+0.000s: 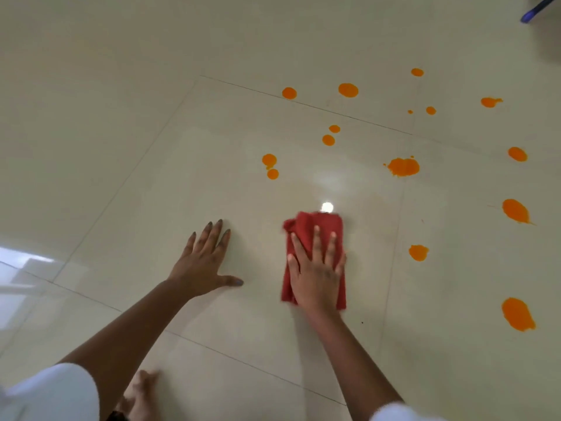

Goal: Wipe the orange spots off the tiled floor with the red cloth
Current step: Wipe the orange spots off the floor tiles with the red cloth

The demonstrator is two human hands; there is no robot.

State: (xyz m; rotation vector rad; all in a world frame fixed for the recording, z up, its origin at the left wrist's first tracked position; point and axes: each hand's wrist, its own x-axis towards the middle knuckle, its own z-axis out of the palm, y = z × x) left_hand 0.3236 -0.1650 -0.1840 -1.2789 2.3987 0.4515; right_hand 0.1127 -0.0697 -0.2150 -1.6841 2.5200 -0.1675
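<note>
A folded red cloth (315,226) lies flat on the cream tiled floor (151,177). My right hand (317,268) presses down on it with straight, spread fingers. Flat on the bare tile to the cloth's left is my left hand (205,259), fingers spread, holding nothing. Several orange spots dot the floor ahead and to the right: a pair (270,166) beyond the left hand, a big splat (403,167) past the cloth, a small one (418,252) just right of the cloth, and large ones (517,314) at the right edge.
A blue and black object (535,9) lies at the top right corner. A bright light reflection (327,207) shines on the tile just beyond the cloth. A bare foot (142,393) and white clothing (54,393) show at the bottom left.
</note>
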